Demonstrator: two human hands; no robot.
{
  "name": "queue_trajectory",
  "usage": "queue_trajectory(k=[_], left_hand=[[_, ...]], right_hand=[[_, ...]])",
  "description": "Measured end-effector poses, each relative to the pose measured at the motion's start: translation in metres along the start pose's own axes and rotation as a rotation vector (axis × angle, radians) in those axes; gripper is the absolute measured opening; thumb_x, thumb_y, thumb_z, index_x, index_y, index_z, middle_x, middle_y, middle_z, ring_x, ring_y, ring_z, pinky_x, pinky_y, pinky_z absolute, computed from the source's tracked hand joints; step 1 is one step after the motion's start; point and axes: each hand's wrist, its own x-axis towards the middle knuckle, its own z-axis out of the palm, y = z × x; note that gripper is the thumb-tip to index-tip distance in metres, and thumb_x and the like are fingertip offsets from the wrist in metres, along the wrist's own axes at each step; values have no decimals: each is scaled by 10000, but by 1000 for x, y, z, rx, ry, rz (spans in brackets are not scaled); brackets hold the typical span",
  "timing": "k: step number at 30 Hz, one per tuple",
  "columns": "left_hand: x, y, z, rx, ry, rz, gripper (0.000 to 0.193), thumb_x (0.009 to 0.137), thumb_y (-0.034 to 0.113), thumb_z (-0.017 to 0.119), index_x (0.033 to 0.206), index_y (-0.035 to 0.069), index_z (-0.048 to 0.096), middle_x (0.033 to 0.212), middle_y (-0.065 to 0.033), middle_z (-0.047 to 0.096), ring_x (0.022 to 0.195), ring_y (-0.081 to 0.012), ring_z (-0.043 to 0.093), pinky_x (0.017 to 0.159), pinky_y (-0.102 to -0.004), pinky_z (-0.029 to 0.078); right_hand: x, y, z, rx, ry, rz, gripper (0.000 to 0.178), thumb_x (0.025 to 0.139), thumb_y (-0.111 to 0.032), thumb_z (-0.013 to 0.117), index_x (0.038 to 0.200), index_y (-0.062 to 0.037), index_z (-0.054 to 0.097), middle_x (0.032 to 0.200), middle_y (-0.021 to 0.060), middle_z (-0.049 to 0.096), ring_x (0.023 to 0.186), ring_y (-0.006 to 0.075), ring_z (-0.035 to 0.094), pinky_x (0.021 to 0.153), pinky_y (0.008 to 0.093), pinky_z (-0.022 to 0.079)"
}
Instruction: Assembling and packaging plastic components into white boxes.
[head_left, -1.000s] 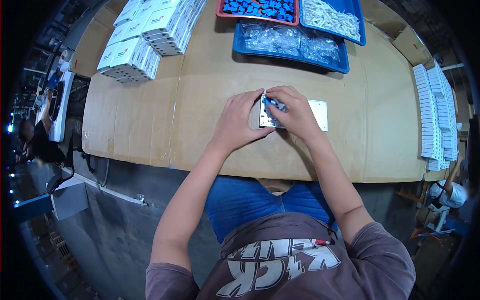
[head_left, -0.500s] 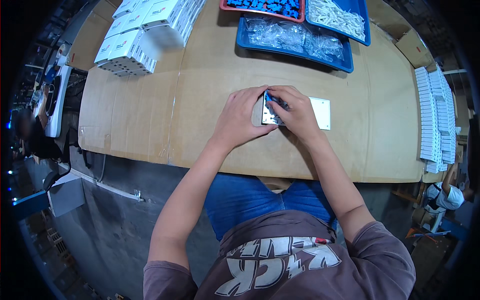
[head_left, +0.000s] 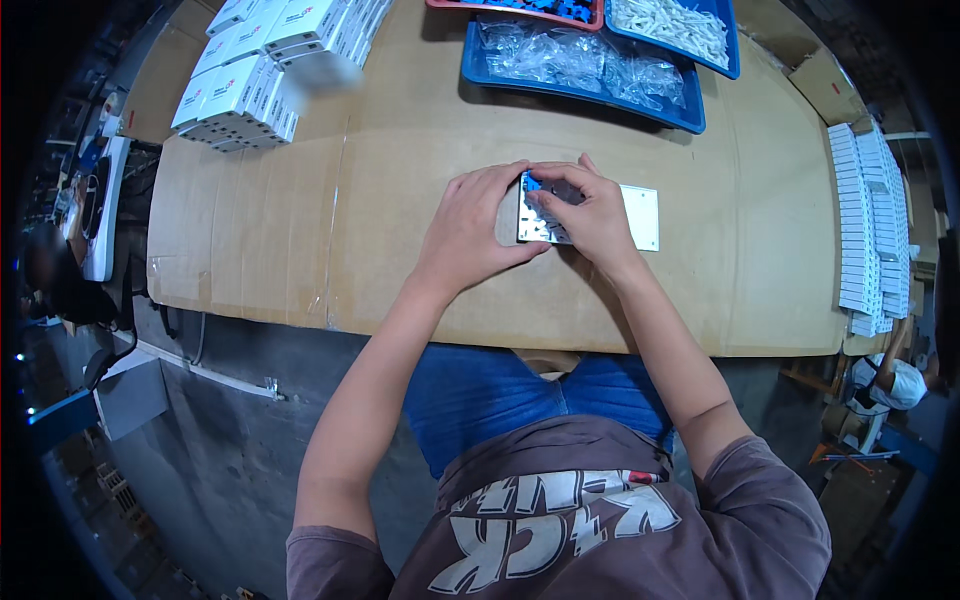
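The left hand (head_left: 468, 222) is arched and half open, with its fingertips at the far edge and its thumb at the near edge, holding the left end of a flat white case (head_left: 532, 229) between them. The case lies in front of the person, its face shiny and dark-patterned. The right hand (head_left: 592, 210) is curled over it from the right, thumb and fingers bent toward a small blue piece (head_left: 533, 184) at the far left corner; the fingers cover so much that I cannot tell whether it is gripped. Just right of that hand, a white panel (head_left: 643, 217) lies on the cardboard-covered table (head_left: 760, 290). Farther off stands a blue tray (head_left: 585, 96) of clear plastic bags. Beyond it are a red tray (head_left: 505, 9) of blue pieces and, to the right, another blue tray (head_left: 735, 62) of white pieces. White boxes (head_left: 232, 95) are stacked at the far left, and more white cartons (head_left: 858, 225) line the right side.
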Motion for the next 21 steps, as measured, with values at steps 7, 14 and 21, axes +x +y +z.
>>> queue_trajectory(k=[7, 14, 21], left_hand=[[1, -1, 0, 13, -1, -5, 892, 687, 366, 906, 1447, 74, 543, 1363, -128, 644, 1292, -313, 589, 1123, -443, 401], [0, -1, 3, 18, -20, -14, 872, 702, 348, 901, 1448, 71, 542, 1373, -128, 643, 1303, -313, 582, 1129, -446, 402], [-2, 1, 4, 35, 8, 59, 923, 693, 376, 899, 1471, 64, 512, 1444, -160, 585, 1325, -342, 557, 1140, -472, 393]], right_hand=[[0, -6, -3, -285, 8, -137, 208, 897, -187, 772, 1079, -89, 790, 1104, 34, 775, 1108, 232, 702, 1258, 603, 213], [-18, -19, 2, -712, 23, -294, 294, 971, -316, 673, 1147, -112, 792, 1298, 87, 697, 1358, 296, 555, 1213, 711, 186], [-16, -8, -28, -515, -111, -224, 453, 999, -285, 629, 1418, -111, 637, 1517, 192, 515, 1464, 393, 420, 1219, 694, 195]])
